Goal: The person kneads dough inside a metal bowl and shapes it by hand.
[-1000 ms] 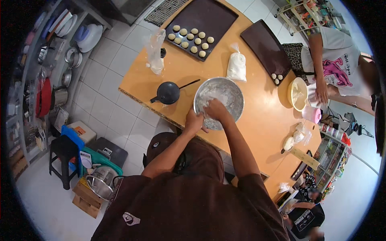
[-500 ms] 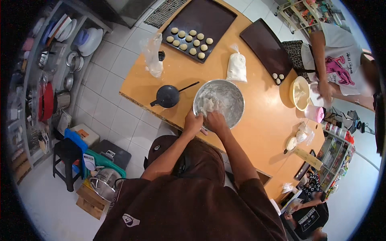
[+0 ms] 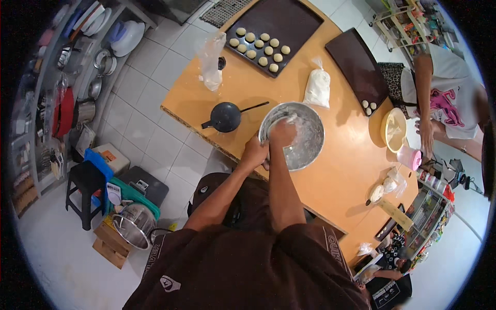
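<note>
Left hand [image 3: 255, 153]: the fingers are curled against the left rim of a round, silver-coloured metal mixing bowl [image 3: 314, 145], gripping it. Right hand [image 3: 282, 133]: inside the bowl and blurred; how far its fingers are spread, and whether they grasp anything, cannot be told.

The bowl rests at the centre of the frame, near the front edge of a light-brown wooden counter [image 3: 341, 181]. Handling: the shell is probably stiff and light, and prone to turning on the smooth surface. The rim is the sound place to hold; the coated interior is likely slippery. The pale, floury mixture [image 3: 298, 122] smeared inside appears soft and sticky, best worked with the whole hand.

Surrounding containers:
- Left of the bowl: a black, round vessel with a short handle [image 3: 226, 118]; contents cannot be told.
- Above the bowl: a tied clear plastic bag of white powder [image 3: 317, 89], probably soft and easily torn.
- Upper left of centre: a crumpled translucent plastic bag [image 3: 212, 63]; contents unclear.
- Top centre: a dark rectangular baking tray [image 3: 281, 21] bearing rows of small, pale dough balls [image 3: 260, 45].
- Upper right: a second dark tray [image 3: 356, 62], three pale balls at its lower corner.
- Right: a yellow plastic bowl [image 3: 383, 132] holding pale material, beside a pink-lidded tub [image 3: 415, 159], contents unclear.
</note>
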`<state>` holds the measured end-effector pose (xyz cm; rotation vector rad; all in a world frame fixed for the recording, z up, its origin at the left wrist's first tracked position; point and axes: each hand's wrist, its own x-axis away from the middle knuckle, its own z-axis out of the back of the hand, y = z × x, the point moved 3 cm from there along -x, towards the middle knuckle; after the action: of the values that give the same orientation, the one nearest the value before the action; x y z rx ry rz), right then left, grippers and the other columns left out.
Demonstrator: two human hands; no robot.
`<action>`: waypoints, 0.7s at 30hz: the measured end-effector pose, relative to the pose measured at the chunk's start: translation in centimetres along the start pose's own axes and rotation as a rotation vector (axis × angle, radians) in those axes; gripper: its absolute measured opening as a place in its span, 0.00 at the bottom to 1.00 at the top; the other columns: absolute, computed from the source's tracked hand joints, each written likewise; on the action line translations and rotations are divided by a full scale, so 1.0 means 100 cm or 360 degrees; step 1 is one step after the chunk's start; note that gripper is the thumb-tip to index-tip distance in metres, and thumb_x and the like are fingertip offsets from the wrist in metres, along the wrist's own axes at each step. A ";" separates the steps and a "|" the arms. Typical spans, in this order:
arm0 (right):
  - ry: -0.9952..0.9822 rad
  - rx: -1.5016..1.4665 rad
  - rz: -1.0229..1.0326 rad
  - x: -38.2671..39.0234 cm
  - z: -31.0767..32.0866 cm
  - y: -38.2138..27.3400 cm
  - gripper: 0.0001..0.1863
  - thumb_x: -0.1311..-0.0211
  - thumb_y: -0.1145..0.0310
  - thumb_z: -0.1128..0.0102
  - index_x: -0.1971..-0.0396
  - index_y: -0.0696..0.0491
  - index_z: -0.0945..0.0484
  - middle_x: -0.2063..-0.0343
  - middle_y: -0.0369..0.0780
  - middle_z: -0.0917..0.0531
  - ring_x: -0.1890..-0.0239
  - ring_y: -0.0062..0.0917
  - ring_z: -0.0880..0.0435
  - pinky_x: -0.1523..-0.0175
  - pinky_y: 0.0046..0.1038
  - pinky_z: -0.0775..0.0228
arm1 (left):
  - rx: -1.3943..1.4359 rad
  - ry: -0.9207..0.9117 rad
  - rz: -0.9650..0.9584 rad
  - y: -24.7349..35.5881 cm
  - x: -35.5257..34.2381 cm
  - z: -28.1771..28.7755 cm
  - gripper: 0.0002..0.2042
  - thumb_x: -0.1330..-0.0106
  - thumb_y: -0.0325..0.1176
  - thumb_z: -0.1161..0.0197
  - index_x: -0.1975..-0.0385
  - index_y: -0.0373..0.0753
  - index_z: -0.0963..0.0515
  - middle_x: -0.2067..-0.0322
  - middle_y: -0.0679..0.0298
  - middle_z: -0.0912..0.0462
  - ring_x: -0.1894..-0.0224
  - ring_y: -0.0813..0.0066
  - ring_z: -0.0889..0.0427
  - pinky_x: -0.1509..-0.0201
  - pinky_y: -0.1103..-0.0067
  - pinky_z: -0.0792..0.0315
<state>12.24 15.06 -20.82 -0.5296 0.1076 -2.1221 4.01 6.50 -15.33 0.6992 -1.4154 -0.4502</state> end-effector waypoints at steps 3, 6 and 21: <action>-0.0016 -0.0983 -0.0259 -0.086 -0.038 0.104 0.20 0.38 0.59 0.49 0.58 0.62 0.22 0.63 0.57 0.17 0.58 0.51 0.18 0.52 0.46 0.28 | 0.0145 -0.0173 -0.0025 0.006 -0.008 -0.033 0.21 0.32 0.28 0.51 0.39 0.30 0.38 0.58 0.46 0.20 0.74 0.53 0.15 0.80 0.69 0.18; -0.0704 -0.0158 0.0719 -0.031 -0.002 0.077 0.18 0.40 0.68 0.45 0.54 0.63 0.24 0.59 0.60 0.20 0.54 0.56 0.21 0.50 0.49 0.30 | 0.0408 -0.0212 0.0035 -0.017 -0.013 -0.002 0.26 0.30 0.28 0.55 0.33 0.34 0.48 0.46 0.46 0.27 0.74 0.55 0.15 0.80 0.72 0.16; -0.0123 0.0527 0.1467 -0.009 -0.021 0.035 0.20 0.41 0.54 0.45 0.59 0.53 0.16 0.63 0.50 0.15 0.56 0.52 0.20 0.42 0.50 0.35 | 0.0130 -0.0335 0.0038 -0.006 -0.022 -0.006 0.25 0.31 0.30 0.54 0.34 0.32 0.45 0.59 0.47 0.22 0.84 0.62 0.19 0.84 0.69 0.21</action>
<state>14.56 13.49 -23.94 -0.2754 -0.0429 -1.1829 4.42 7.64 -17.31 0.7158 -1.6466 -0.4591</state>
